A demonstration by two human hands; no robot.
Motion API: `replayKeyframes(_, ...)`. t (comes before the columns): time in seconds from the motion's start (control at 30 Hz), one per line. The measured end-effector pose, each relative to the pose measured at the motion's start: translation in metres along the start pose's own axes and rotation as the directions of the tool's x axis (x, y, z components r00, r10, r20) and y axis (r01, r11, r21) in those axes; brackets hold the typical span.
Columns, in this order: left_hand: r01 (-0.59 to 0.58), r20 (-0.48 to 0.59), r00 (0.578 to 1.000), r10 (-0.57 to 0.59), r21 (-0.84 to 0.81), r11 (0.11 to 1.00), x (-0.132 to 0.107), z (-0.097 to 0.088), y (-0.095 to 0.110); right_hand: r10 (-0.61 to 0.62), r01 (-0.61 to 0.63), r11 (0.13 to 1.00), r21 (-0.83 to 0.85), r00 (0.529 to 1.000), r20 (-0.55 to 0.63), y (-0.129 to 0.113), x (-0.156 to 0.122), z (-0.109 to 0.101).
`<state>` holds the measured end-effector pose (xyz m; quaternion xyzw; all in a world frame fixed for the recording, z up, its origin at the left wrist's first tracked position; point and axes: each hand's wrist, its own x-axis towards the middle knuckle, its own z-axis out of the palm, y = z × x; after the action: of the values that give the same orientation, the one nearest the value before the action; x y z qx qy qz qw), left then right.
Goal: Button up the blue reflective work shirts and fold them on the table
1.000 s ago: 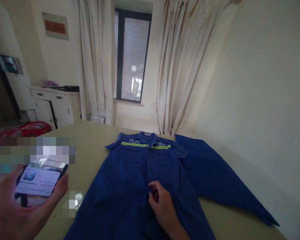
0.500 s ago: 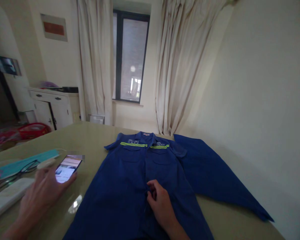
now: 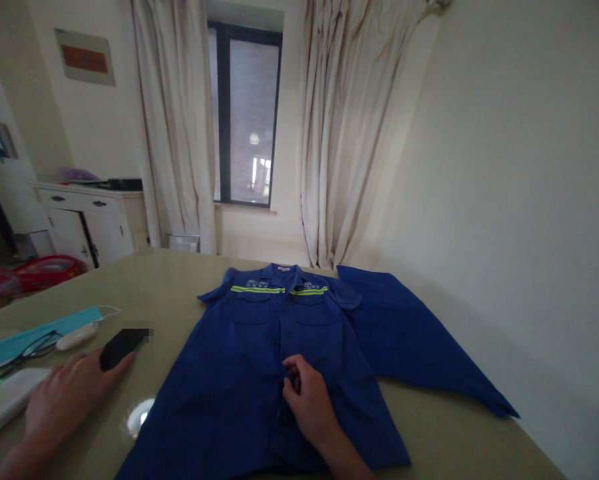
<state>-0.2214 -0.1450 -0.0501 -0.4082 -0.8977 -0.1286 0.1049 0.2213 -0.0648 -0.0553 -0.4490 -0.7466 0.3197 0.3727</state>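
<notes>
A blue work shirt [image 3: 239,373] with yellow-green reflective stripes lies flat, front up, on a beige table [image 3: 179,280], one sleeve spread out to the right. My right hand [image 3: 309,403] rests on the shirt's front placket, fingers pinched together on the fabric near the middle. My left hand [image 3: 72,397] lies flat on the table to the left of the shirt, fingers stretched out, fingertips touching a dark phone [image 3: 120,347] that lies on the table with its screen off.
A light blue face mask [image 3: 34,337], glasses [image 3: 22,353], a small white object [image 3: 74,337] and a white flat thing [image 3: 4,400] lie at the table's left. Beyond stand a white cabinet [image 3: 86,220], curtains, a window and a wall close on the right.
My left hand held a lit phone up, then lowered it onto the table; the screen is now dark and the hand lies flat beside it. My right hand stayed on the placket.
</notes>
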Motion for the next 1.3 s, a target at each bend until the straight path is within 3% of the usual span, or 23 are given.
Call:
replayKeyframes(0.07, -0.045, 0.046, 0.998, 0.042, 0.068, 0.997, -0.005, 0.000, 0.008, 0.002, -0.002, 1.000, 0.011, 1.000, -0.007, -0.001, 0.001, 0.000)
replayKeyframes(0.17, -0.238, -0.108, 0.966, 0.236, -0.006, 0.971, -0.028, -0.011, 0.047, 0.024, -0.023, 0.998, 0.056, 1.000, -0.015, -0.002, 0.002, 0.000)
replayKeyframes(0.23, -0.472, -0.131, 0.882, 0.453, -0.233, 0.850, -0.052, -0.024, 0.090, 0.056, -0.052, 0.992, 0.118, 0.998, -0.029, -0.003, 0.003, 0.000)
replayKeyframes(0.3, -0.568, -0.079, 0.789, 0.610, -0.474, 0.673, -0.079, -0.038, 0.141, 0.083, -0.068, 0.978, 0.197, 0.994, -0.069, -0.002, 0.004, 0.000)
replayKeyframes(0.37, -0.599, -0.019, 0.673, 0.739, -0.601, 0.530, -0.101, -0.051, 0.189, 0.097, -0.061, 0.955, 0.290, 0.989, -0.112, 0.000, 0.006, 0.000)
replayKeyframes(0.47, -0.582, 0.031, 0.597, 0.802, -0.671, 0.459, -0.118, -0.055, 0.244, 0.122, -0.049, 0.897, 0.439, 0.983, -0.139, 0.006, 0.009, -0.002)
replayKeyframes(0.53, -0.552, 0.053, 0.567, 0.822, -0.716, 0.428, -0.119, -0.048, 0.264, 0.153, -0.053, 0.862, 0.504, 0.975, -0.159, 0.010, 0.010, -0.004)
replayKeyframes(0.63, -0.436, 0.040, 0.565, 0.824, -0.834, 0.340, -0.116, -0.029, 0.272, 0.189, -0.072, 0.840, 0.538, 0.968, -0.166, 0.015, 0.013, -0.010)
replayKeyframes(0.73, -0.329, 0.023, 0.620, 0.785, -0.900, 0.286, -0.118, -0.012, 0.269, 0.179, -0.088, 0.874, 0.477, 0.973, -0.147, 0.013, 0.013, -0.016)
replayKeyframes(0.83, -0.338, -0.001, 0.660, 0.751, -0.894, 0.296, -0.124, -0.004, 0.263, 0.131, -0.070, 0.932, 0.357, 0.980, -0.150, 0.005, 0.010, -0.018)
replayKeyframes(0.97, -0.456, -0.040, 0.635, 0.772, -0.825, 0.333, -0.127, -0.003, 0.257, 0.039, -0.019, 0.971, 0.238, 0.996, -0.079, -0.008, 0.003, -0.021)
replayKeyframes(1.07, -0.499, -0.038, 0.625, 0.780, -0.788, 0.361, -0.125, -0.002, 0.253, 0.008, -0.009, 0.968, 0.250, 1.000, 0.002, -0.009, 0.000, -0.023)
replayKeyframes(1.2, -0.460, -0.012, 0.620, 0.785, -0.816, 0.351, -0.125, 0.002, 0.252, 0.035, -0.038, 0.965, 0.259, 0.999, 0.016, -0.005, 0.002, -0.023)
replayKeyframes(1.3, -0.338, 0.063, 0.642, 0.764, -0.872, 0.355, -0.127, 0.003, 0.253, 0.032, -0.033, 0.981, 0.190, 0.999, 0.007, -0.004, 0.005, -0.022)
